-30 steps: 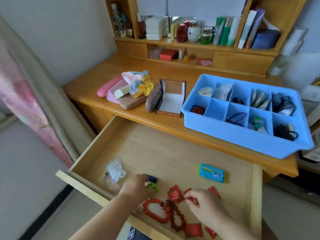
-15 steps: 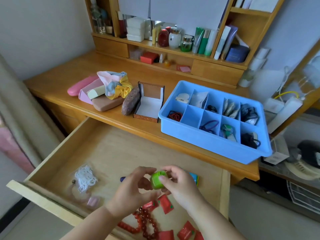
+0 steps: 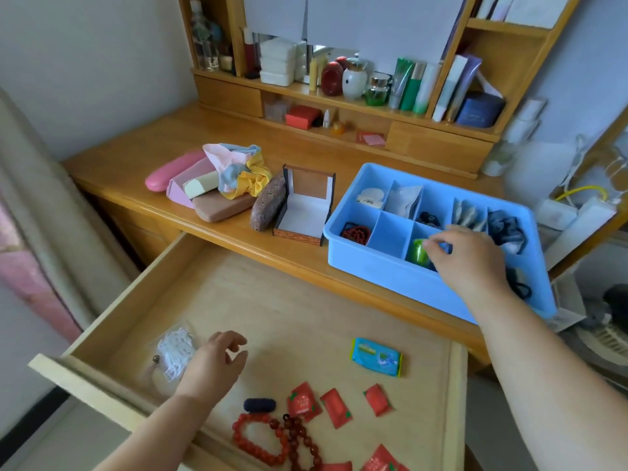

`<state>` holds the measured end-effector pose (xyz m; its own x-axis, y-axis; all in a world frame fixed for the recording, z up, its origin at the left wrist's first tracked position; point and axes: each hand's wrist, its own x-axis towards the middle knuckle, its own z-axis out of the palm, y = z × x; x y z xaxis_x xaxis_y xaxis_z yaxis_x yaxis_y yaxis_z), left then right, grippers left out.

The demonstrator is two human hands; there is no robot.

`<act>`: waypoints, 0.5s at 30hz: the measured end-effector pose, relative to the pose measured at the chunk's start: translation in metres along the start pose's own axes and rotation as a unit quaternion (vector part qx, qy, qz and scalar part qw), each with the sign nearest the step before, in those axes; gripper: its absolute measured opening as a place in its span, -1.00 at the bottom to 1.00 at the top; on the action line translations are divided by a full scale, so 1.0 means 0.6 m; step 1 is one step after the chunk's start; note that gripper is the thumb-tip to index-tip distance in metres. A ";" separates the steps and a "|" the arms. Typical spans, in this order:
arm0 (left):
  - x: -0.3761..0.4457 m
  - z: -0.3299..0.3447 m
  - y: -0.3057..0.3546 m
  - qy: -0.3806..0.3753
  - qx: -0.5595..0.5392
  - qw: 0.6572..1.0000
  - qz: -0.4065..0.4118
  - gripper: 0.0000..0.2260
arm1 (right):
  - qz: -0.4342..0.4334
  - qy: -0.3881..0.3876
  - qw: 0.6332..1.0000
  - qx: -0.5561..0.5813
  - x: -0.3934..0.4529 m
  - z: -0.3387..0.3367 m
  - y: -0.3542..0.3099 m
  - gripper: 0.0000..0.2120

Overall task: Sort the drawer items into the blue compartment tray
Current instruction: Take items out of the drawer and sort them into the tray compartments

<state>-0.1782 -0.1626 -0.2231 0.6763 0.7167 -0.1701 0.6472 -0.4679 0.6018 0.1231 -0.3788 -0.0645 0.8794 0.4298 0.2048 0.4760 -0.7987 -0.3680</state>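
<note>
Right hand [image 3: 465, 256] over the blue tray [image 3: 373, 266] at the counter's front edge, fingertips pinching a green item [image 3: 418, 251] in a front-row compartment. Left hand [image 3: 212, 365] loosely open, empty, above the drawer [image 3: 272, 307] near its front-left corner.

1. Pale grey-white wall [image 3: 102, 69] at left & behind, evenly daylit, no hard shadows.
2. Honey-coloured wooden desk [image 3: 163, 137] against wall, w/ matching wooden hutch [image 3: 438, 144] along back edge.
3. Hutch shelf [image 3: 306, 91] crowded w/ bottles, jars, tubes; small closed drawers below.
4. White sheet [image 3: 373, 25] covering most of mirror behind shelf.
5. Pink patterned fabric [image 3: 20, 253] & beige drape at far left.
6. Floor at btm left pale, dark strip beside it.
</note>
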 end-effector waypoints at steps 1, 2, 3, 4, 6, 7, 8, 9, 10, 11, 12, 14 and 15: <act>-0.004 0.001 0.003 -0.044 0.023 0.999 0.013 -0.86 | -0.024 0.031 0.999 -0.010 -0.002 0.004 0.001 -0.73; -0.008 0.004 0.008 -0.096 0.044 0.994 0.025 -0.84 | -0.058 0.081 0.995 0.003 -0.009 0.006 -0.001 -0.73; -0.012 0.008 0.011 -0.148 0.068 0.986 0.034 -0.78 | -0.104 0.135 0.985 0.025 -0.020 0.007 -0.004 -0.75; -0.016 0.013 0.014 -0.188 0.102 0.976 0.045 -0.70 | -0.151 0.178 0.971 0.042 -0.035 0.007 -0.008 -0.76; -0.020 0.021 0.021 -0.237 0.179 0.952 0.074 -0.59 | -0.226 0.205 0.951 0.053 -0.074 0.015 -0.018 -0.78; -0.021 0.025 0.024 -0.250 0.206 0.942 0.088 -0.61 | -0.254 0.192 0.946 0.056 -0.098 0.023 -0.025 -0.79; -0.021 0.028 0.026 -0.260 0.224 0.934 0.100 -0.64 | -0.276 0.170 0.944 0.061 -0.121 0.033 -0.032 -0.79; -0.019 0.031 0.029 -0.266 0.238 0.928 0.110 -0.67 | -0.290 0.141 0.944 0.069 -0.144 0.046 -0.039 -0.79; -0.022 0.029 0.032 -0.267 0.245 0.925 0.117 -0.69 | -0.299 0.104 0.945 0.083 -0.169 0.060 -0.045 -0.79; -0.023 0.026 0.037 -0.264 0.233 0.929 0.117 -0.73 | -0.304 0.063 0.946 0.098 -0.190 0.076 -0.049 -0.81; -0.023 0.025 0.043 -0.249 0.194 0.942 0.111 -0.78 | -0.300 0.017 0.947 0.115 -0.208 0.091 -0.052 -0.84; -0.029 0.015 0.061 -0.199 0.076 0.972 0.099 -0.87 | -0.249 -0.098 0.952 0.147 -0.235 0.110 -0.062 -0.88; -0.033 0.009 0.075 -0.178 0.030 0.978 0.102 -0.89 | -0.202 -0.166 0.951 0.166 -0.245 0.117 -0.069 -0.85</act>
<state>-0.1605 -0.2009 -0.1968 0.8667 0.3840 -0.3184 0.4976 -0.6194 0.6072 -0.0254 -0.3794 -0.1429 0.5509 0.8269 0.1129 0.7027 -0.3866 -0.5973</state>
